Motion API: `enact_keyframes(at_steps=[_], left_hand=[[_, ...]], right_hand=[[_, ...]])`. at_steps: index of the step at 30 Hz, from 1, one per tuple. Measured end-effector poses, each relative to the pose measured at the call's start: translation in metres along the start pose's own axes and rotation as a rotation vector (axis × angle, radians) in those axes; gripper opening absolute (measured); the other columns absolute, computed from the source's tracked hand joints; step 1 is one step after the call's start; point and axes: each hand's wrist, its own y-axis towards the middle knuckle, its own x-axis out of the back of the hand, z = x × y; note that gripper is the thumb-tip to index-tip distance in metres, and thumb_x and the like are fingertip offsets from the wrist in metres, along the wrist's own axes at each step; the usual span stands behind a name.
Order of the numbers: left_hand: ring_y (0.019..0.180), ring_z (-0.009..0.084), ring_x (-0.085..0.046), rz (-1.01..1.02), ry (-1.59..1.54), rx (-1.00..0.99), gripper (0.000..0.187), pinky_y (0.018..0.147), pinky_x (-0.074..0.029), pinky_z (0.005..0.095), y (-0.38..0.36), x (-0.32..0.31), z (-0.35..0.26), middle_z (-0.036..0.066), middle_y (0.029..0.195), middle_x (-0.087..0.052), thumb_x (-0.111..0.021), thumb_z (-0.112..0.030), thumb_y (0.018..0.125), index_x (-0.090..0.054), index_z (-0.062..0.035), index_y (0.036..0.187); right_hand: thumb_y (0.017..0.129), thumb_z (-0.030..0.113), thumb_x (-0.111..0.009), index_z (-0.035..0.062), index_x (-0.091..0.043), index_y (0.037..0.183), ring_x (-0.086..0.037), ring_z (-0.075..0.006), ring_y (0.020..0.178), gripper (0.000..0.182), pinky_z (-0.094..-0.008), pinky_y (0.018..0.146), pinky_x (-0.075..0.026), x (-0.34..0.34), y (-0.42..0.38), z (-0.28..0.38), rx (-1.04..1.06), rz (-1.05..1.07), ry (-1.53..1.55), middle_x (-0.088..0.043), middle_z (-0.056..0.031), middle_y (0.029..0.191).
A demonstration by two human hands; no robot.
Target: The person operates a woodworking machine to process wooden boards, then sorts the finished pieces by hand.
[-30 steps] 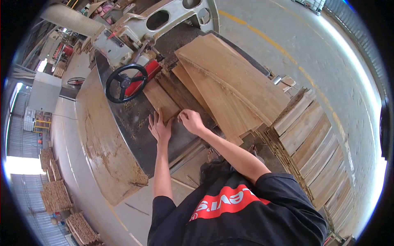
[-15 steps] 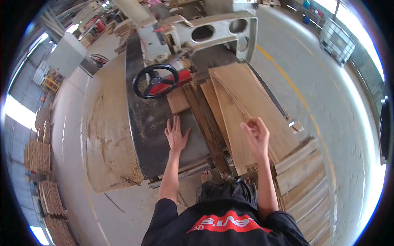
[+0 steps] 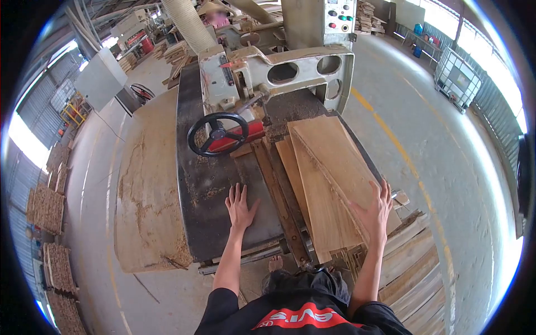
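Head view looks down on a woodworking machine with a dark steel worktop (image 3: pixel 209 190) dusted with sawdust. Left hand (image 3: pixel 240 205) lies flat on that worktop, palm down, fingers spread wide and pointing away from the person, holding nothing. Right hand (image 3: pixel 375 211) rests open on the near right corner of the top board (image 3: pixel 335 162), fingers splayed over the wood, not closed around it.

That board lies on a stack of thin boards (image 3: pixel 312 206) piled along the right side of the worktop, its far end reaching toward the machine body. A dark wooden rail (image 3: pixel 279 192) runs lengthwise between the bare steel and the stack, just to the right of the left hand. Beyond the left hand, a black handwheel (image 3: pixel 219 134) stands over a red part (image 3: pixel 243 134), and a small piece of wood (image 3: pixel 243 151) lies touching the red part's near edge. Behind these rises the grey machine frame (image 3: pixel 279 70) with oval openings, a control box (image 3: pixel 339 14) with coloured buttons above it, and a ribbed dust hose (image 3: pixel 187 25) coming in from the upper left.

Left of the worktop lies a broad wooden slab (image 3: pixel 148 184) heaped with sawdust. At lower right, beside the person, more boards are stacked on edge (image 3: pixel 416 262). Bundles of wood (image 3: pixel 47 206) stand on the concrete floor (image 3: pixel 446 156) at far left, and a caged tank (image 3: pixel 458 78) sits at upper right.
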Motion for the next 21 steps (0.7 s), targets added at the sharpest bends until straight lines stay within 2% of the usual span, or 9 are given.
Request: enact_keyframes(at_steps=[2, 5, 8, 14, 21], left_hand=[[0.162, 0.0419, -0.028, 0.002, -0.005, 0.008, 0.080, 0.127, -0.025, 0.0635, 0.001, 0.000, 0.000, 0.020, 0.173, -0.038, -0.072, -0.053, 0.101, -0.049, -0.0079, 0.163], [0.162, 0.0411, -0.028, -0.004, -0.005, 0.008, 0.080, 0.127, -0.025, 0.0635, 0.000, -0.001, 0.002, 0.019, 0.173, -0.039, -0.072, -0.053, 0.101, -0.049, -0.0080, 0.162], [0.161, 0.0416, -0.031, -0.039, -0.014, -0.013, 0.080, 0.125, -0.027, 0.0634, -0.001, -0.005, 0.005, 0.019, 0.171, -0.040, -0.074, -0.051, 0.099, -0.050, -0.0084, 0.161], [0.160, 0.0415, -0.032, -0.064, -0.009, -0.014, 0.080, 0.124, -0.028, 0.0630, -0.001, -0.004, 0.003, 0.019, 0.171, -0.041, -0.076, -0.049, 0.097, -0.051, -0.0085, 0.161], [0.160, 0.0406, -0.032, -0.054, -0.008, -0.002, 0.080, 0.124, -0.028, 0.0630, -0.001, -0.005, 0.002, 0.018, 0.171, -0.042, -0.077, -0.049, 0.096, -0.051, -0.0096, 0.161]], right_hand=[[0.072, 0.052, -0.096, 0.0088, -0.047, 0.160, -0.027, -0.0451, 0.162, 0.110, -0.0659, 0.128, -0.024, -0.002, 0.000, -0.015, -0.060, 0.078, -0.038, -0.032, -0.0315, 0.171], [0.068, 0.059, -0.096, 0.0077, -0.042, 0.164, -0.026, -0.0456, 0.162, 0.121, -0.0662, 0.129, -0.021, 0.007, 0.001, -0.018, -0.170, 0.162, -0.073, -0.031, -0.0308, 0.172], [0.067, 0.064, -0.095, 0.0077, -0.040, 0.165, -0.027, -0.0457, 0.161, 0.125, -0.0673, 0.129, -0.018, 0.004, -0.002, -0.025, -0.129, 0.238, -0.102, -0.032, -0.0310, 0.171], [0.063, 0.070, -0.092, 0.0066, -0.042, 0.163, -0.030, -0.0469, 0.159, 0.129, -0.0692, 0.128, -0.018, 0.006, -0.003, -0.021, -0.104, 0.214, -0.088, -0.035, -0.0325, 0.169], [0.064, 0.069, -0.093, 0.0058, -0.041, 0.164, -0.029, -0.0474, 0.160, 0.129, -0.0674, 0.129, -0.017, 0.006, -0.003, -0.019, -0.114, 0.218, -0.083, -0.034, -0.0329, 0.170]])
